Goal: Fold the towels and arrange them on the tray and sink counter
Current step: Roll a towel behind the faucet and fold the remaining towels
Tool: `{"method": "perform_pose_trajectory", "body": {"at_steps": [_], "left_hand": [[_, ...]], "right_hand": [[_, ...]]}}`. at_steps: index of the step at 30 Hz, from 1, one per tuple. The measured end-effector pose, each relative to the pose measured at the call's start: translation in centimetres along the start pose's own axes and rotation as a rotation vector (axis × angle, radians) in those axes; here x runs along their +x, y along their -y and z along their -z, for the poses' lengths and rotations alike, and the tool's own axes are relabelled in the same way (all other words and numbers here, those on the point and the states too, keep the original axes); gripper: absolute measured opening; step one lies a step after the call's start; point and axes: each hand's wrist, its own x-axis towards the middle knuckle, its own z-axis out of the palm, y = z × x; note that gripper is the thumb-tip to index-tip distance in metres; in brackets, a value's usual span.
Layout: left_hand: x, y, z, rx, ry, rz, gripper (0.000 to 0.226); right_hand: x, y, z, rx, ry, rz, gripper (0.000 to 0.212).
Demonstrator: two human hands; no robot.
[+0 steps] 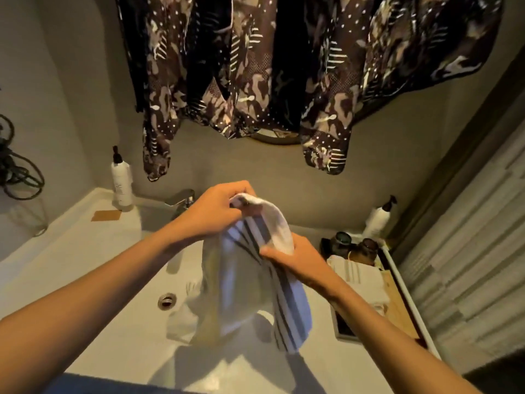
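We hold the striped towel [250, 280] above the sink basin [113, 322], long axis hanging down; left hand [218, 214] pinches its top, right hand [287, 257] grips lower, nearer the tray [397, 314] at the desk's right edge.

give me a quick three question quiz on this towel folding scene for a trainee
1. True or false: the striped towel lies flat on the counter.
2. Which hand grips the towel's top end? A left hand B right hand
3. What already lies on the tray beside the sink?

Key
1. False; both hands hold it up over the sink.
2. A
3. A folded towel, in front of two dark jars.
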Motion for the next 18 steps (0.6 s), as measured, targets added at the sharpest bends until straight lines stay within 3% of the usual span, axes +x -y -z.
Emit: {"method": "perform_pose_trajectory", "body": {"at_steps": [2,5,10,14,18], "left_hand": [[0.4,0.5,0.5,-0.033,-0.112,0.043,0.014],[0.8,1.9,2.1,0.128,-0.241,0.11,0.017],[-0.3,-0.3,8.0,0.292,-0.48,0.128,0.016],[-0.1,-8.2,5.1,0.175,-0.382,0.019,0.025],[0.8,-13.2,-4.5,-0.121,-0.154,0.008,0.022]], "right_hand": [[0.2,-3.5,-2.7,-0.136,0.197,-0.091,0.048],[1.1,-7.3,-6.1,-0.4,0.304,-0.136,0.031],[5.9,-5.5,-3.0,-0.592,0.098,0.059,0.011],[7.8,-3.6,4.8,-0.631,-0.157,0.244,0.007],[4.9,-7.2,13.9,-0.623,-0.351,0.143,0.023]]}}
